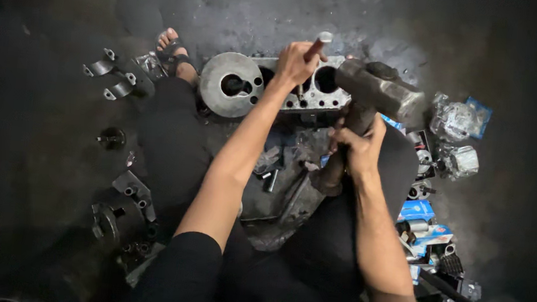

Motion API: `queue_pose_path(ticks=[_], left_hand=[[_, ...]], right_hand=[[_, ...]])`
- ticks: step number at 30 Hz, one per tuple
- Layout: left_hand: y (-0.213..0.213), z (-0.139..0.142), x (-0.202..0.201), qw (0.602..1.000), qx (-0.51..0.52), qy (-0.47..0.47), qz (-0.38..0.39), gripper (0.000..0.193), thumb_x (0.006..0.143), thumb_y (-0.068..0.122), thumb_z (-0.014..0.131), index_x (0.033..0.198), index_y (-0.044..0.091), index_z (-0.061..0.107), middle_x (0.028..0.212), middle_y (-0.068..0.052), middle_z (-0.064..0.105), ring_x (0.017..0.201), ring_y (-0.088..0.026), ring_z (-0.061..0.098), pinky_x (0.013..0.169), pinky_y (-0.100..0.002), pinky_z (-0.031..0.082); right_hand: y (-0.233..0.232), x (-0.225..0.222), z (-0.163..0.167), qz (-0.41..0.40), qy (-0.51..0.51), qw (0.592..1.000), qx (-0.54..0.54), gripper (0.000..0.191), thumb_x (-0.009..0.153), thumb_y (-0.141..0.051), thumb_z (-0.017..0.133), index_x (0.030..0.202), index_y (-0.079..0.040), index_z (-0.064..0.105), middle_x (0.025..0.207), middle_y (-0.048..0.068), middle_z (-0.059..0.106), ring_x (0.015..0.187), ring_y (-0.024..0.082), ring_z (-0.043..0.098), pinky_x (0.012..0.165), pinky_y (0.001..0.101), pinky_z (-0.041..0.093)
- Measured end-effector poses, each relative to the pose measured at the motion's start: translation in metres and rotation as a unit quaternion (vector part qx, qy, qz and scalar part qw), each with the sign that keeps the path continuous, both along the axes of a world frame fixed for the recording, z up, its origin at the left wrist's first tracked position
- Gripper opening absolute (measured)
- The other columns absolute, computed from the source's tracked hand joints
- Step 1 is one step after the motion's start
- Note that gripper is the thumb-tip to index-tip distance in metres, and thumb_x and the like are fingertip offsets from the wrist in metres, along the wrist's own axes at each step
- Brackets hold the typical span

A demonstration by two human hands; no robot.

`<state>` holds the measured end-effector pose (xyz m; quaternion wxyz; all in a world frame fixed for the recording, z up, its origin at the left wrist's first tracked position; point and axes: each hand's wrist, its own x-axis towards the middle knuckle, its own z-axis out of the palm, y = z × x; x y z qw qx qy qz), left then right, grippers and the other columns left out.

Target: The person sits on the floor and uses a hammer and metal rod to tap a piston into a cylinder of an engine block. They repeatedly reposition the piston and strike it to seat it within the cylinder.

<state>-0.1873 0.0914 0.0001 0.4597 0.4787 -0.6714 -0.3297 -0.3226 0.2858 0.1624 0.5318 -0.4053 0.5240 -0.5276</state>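
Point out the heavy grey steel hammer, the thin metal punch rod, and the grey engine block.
Heavy grey steel hammer point(381, 89), head view, on its head.
Thin metal punch rod point(320, 43), head view, upper end.
Grey engine block point(227, 69), head view, round end plate.

Punch point(317, 46) and hammer point(381, 89) over engine block point(267, 86)

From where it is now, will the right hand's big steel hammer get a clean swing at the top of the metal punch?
Probably yes: the hammer in the right hand sits beside the punch, whose top stands clear above the left hand.
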Motion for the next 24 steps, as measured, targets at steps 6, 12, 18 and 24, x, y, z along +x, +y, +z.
queue_pose_path(ticks=[6, 12, 18, 24], left_hand=[[0.003, -0.006, 0.002, 0.998, 0.036, 0.054, -0.012, 0.027, 0.082, 0.016, 0.059, 0.091, 0.013, 0.084, 0.075, -0.005, 0.079, 0.07, -0.018, 0.077, 0.066, -0.036, 0.06], [0.002, -0.012, 0.003, 0.983, 0.024, 0.175, -0.051, 0.027, 0.085, 0.006, 0.054, 0.093, 0.006, 0.079, 0.077, -0.009, 0.078, 0.072, -0.016, 0.078, 0.065, -0.031, 0.063], [0.006, -0.016, 0.01, 0.981, -0.171, 0.053, -0.077, 0.015, 0.081, 0.001, 0.06, 0.083, 0.003, 0.075, 0.083, -0.011, 0.076, 0.078, -0.026, 0.075, 0.07, -0.035, 0.06], [0.003, -0.009, 0.005, 0.985, -0.149, 0.019, -0.086, 0.015, 0.081, 0.007, 0.057, 0.079, 0.006, 0.072, 0.087, -0.011, 0.078, 0.082, -0.027, 0.077, 0.074, -0.038, 0.062]], right_hand=[[0.002, 0.004, 0.018, -0.009, -0.048, 0.999, 0.003, 0.044, 0.07, 0.009, 0.057, 0.112, 0.0, 0.054, 0.074, 0.01, 0.058, 0.048, 0.02, 0.055, 0.045, 0.0332, 0.048], [0.001, 0.002, 0.017, -0.02, -0.059, 0.998, -0.004, 0.043, 0.07, 0.01, 0.058, 0.112, 0.0, 0.053, 0.075, 0.009, 0.057, 0.048, 0.019, 0.054, 0.045, 0.0329, 0.048], [0.002, -0.005, 0.012, -0.023, -0.054, 0.998, -0.013, 0.042, 0.072, 0.01, 0.059, 0.112, 0.0, 0.053, 0.074, 0.009, 0.058, 0.048, 0.019, 0.054, 0.045, 0.0323, 0.047], [0.004, -0.011, 0.0, -0.027, -0.069, 0.997, -0.003, 0.042, 0.071, 0.011, 0.059, 0.111, 0.0, 0.051, 0.077, 0.009, 0.059, 0.049, 0.019, 0.055, 0.044, 0.033, 0.047]])
